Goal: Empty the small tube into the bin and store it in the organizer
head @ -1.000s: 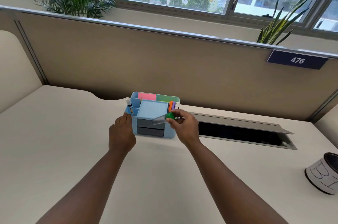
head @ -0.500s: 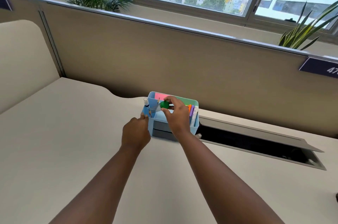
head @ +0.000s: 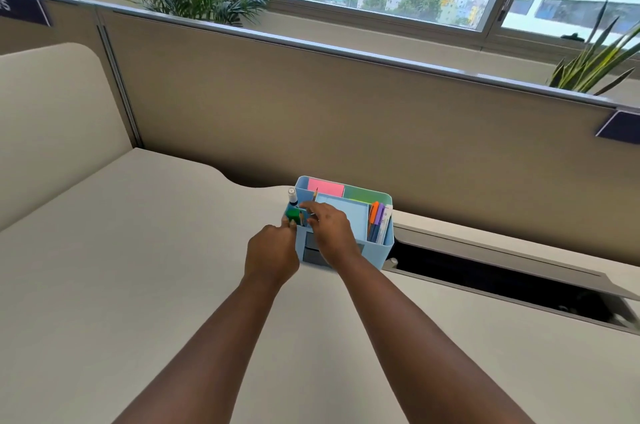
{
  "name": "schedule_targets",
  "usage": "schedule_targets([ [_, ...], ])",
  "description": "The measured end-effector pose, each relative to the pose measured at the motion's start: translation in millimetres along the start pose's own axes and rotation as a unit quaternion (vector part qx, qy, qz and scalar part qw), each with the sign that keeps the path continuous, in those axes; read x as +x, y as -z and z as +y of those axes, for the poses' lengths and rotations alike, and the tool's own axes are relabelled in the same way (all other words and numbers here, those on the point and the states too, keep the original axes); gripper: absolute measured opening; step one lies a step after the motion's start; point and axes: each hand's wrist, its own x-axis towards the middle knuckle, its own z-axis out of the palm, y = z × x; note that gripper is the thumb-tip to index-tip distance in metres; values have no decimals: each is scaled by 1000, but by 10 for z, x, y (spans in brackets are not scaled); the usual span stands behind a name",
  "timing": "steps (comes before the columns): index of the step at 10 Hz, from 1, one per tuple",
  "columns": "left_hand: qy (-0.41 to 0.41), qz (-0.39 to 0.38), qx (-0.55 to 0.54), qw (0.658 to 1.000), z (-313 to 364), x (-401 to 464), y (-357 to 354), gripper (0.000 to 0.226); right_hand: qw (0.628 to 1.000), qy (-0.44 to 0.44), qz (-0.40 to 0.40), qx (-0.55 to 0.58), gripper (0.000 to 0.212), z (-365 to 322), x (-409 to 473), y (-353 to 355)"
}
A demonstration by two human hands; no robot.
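Note:
The light blue organizer point(head: 379, 252) stands on the desk by the partition. The small tube, showing its green cap point(head: 293, 214), stands in the organizer's front-left compartment beside a pencil. My right hand point(head: 330, 231) hovers over that compartment with its fingers spread just right of the cap, apart from it. My left hand point(head: 273, 252) is curled against the organizer's front-left corner, thumb on the rim. The tube's clear body is hidden inside the compartment.
Pink and green sticky notes, pens point(head: 375, 219) and a white bottle point(head: 292, 195) fill other compartments. An open cable slot point(head: 485, 278) runs along the desk to the right. A beige partition point(head: 346, 112) rises directly behind; a side panel point(head: 52, 118) stands left.
My right hand carried the green-capped tube from the organizer's front over to its left compartment and let go of it there. The view swung left, and the bin has left the frame.

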Motion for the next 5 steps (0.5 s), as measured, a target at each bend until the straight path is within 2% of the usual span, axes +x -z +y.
schedule_targets([
  [2, -4, -21, -6, 1000, -7, -57, 52, 47, 998, 7, -9, -65, 42, 44, -51, 173],
  [3, -10, -68, -1, 998, -7, -77, 114, 62, 997, 8, 2, -76, 46, 108, -116, 391],
  [4, -25, -77, 6, 997, -15, -142, 203, 73, 996, 7, 19, -89, 47, 75, -200, 675],
  [5, -37, -35, 7, 999, 50, -166, 343, 76, 990, 15, 70, -123, 48, 52, -263, 912],
])
